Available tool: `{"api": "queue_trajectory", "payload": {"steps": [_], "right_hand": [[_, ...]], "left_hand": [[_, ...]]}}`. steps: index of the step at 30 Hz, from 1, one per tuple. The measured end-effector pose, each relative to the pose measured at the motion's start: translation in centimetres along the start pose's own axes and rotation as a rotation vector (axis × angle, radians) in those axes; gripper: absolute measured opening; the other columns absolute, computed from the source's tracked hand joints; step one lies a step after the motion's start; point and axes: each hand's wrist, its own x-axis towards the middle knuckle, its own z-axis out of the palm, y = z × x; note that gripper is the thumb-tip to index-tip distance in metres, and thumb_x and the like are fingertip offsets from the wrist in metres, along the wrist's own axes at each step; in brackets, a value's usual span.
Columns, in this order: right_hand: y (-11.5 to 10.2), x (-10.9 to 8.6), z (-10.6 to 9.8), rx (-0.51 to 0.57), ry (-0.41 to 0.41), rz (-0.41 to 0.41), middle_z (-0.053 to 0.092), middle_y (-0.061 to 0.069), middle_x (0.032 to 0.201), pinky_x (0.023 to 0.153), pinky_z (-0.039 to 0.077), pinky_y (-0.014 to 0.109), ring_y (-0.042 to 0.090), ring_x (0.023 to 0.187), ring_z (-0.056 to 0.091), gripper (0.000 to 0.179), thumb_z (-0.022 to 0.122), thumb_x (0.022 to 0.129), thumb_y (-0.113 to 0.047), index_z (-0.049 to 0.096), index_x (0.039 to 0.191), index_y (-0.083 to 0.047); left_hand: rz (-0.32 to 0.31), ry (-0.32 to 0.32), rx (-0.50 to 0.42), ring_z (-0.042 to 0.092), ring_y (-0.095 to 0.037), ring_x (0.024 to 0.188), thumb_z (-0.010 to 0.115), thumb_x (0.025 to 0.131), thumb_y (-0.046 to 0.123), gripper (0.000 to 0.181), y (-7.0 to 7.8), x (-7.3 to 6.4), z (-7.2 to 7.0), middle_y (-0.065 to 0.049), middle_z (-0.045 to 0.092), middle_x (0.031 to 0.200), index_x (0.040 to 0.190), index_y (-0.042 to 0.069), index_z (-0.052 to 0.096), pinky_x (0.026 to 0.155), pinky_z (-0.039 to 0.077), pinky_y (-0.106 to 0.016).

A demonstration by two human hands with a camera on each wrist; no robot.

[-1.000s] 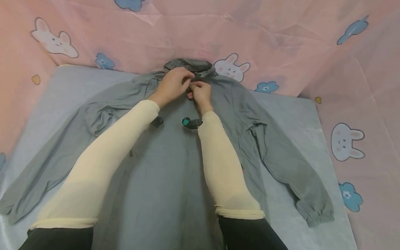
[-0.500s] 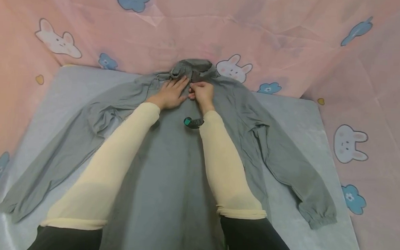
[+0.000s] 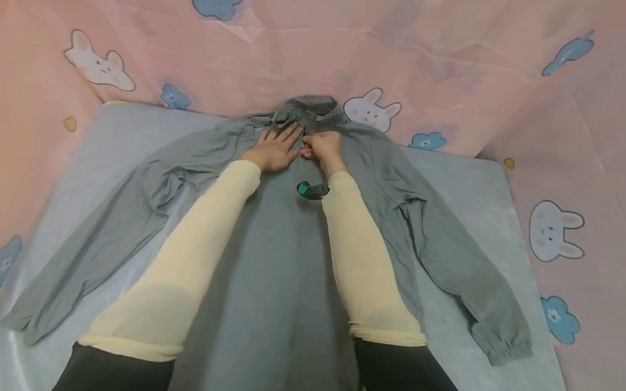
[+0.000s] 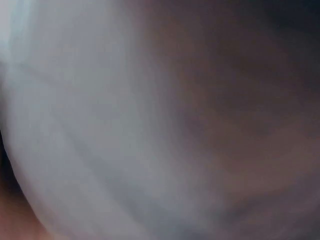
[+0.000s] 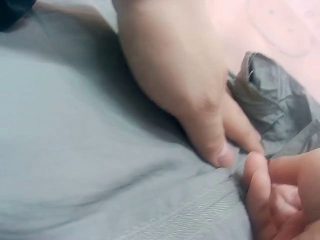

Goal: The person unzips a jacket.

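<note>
A grey long-sleeved jacket (image 3: 267, 264) lies front up, sleeves spread, its collar (image 3: 317, 110) at the far end. Just below the collar, my left hand (image 3: 275, 149) presses on the fabric with straight, spread fingers. Close beside it my right hand (image 3: 323, 147) has its fingers curled, pinching the jacket's front at the neck. In the right wrist view, the right thumb and fingers (image 5: 280, 195) meet at the top of a ribbed front strip (image 5: 200, 210), next to the left thumb. Whatever small part they pinch is hidden. The left wrist view is only a grey and brown blur.
The jacket lies on a pale, shiny covered surface (image 3: 483, 198). A pink cloth (image 3: 310, 48) printed with rabbits and flowers hangs behind and at both sides. A black wrist device (image 3: 313, 190) sticks out beside the right cuff of the cream sleeve covers.
My left hand has come down from the collar, its bent fingers now straightened flat on the jacket. The right hand stays pinching at the neck. The whole view has shifted slightly.
</note>
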Motion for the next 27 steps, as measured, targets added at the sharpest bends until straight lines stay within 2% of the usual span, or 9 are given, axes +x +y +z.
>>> {"api": "queue_trajectory", "payload": {"steps": [3, 9, 15, 21, 27], "right_hand": [[-0.6, -0.3, -0.4, -0.034, -0.022, 0.062, 0.063, -0.001, 0.053, 0.044, 0.050, 0.015, 0.005, 0.042, 0.060, 0.015, 0.063, 0.093, -0.002, 0.070, 0.099, 0.010], [-1.2, -1.1, -0.7, -0.011, -0.064, 0.139, 0.065, 0.003, 0.052, 0.045, 0.052, 0.017, 0.009, 0.042, 0.063, 0.024, 0.062, 0.093, 0.000, 0.067, 0.114, 0.012], [-1.0, -1.4, -1.3, -0.052, -0.102, 0.166, 0.067, 0.002, 0.056, 0.044, 0.051, 0.016, 0.007, 0.042, 0.062, 0.024, 0.063, 0.094, -0.005, 0.068, 0.113, 0.009], [-0.6, -1.4, -2.4, -0.130, -0.206, 0.211, 0.070, 0.000, 0.062, 0.043, 0.045, 0.015, 0.005, 0.043, 0.058, 0.022, 0.064, 0.095, -0.013, 0.071, 0.108, 0.003], [-0.4, -2.0, -3.0, -0.184, -0.246, 0.207, 0.072, -0.003, 0.065, 0.042, 0.040, 0.015, 0.003, 0.042, 0.049, 0.022, 0.066, 0.096, -0.017, 0.072, 0.108, -0.001]], "left_hand": [[-0.021, -0.020, -0.011, -0.012, -0.028, 0.157, 0.017, 0.108, 0.045, 0.062, 0.1, 0.4, 0.0, 0.006, -0.021, 0.167, 0.159, 0.025, -0.013, 0.127, -0.011, -0.048], [-0.036, -0.035, 0.005, -0.014, -0.029, 0.157, 0.015, 0.108, 0.044, 0.062, 0.0, 0.8, 0.1, 0.006, -0.023, 0.166, 0.158, 0.025, -0.016, 0.126, -0.013, -0.049], [-0.024, -0.028, 0.017, -0.013, -0.029, 0.157, 0.013, 0.108, 0.043, 0.061, 0.0, 0.8, 0.3, 0.006, -0.022, 0.166, 0.158, 0.025, -0.015, 0.126, -0.011, -0.050], [-0.016, -0.029, 0.008, -0.011, -0.029, 0.157, 0.014, 0.108, 0.043, 0.061, 0.2, 0.3, 0.0, 0.005, -0.022, 0.166, 0.159, 0.024, -0.015, 0.126, -0.010, -0.049], [-0.010, -0.023, 0.007, -0.009, -0.030, 0.157, 0.015, 0.108, 0.044, 0.062, 0.4, -0.2, -0.3, 0.003, -0.019, 0.167, 0.160, 0.022, -0.012, 0.127, -0.009, -0.049]]}}
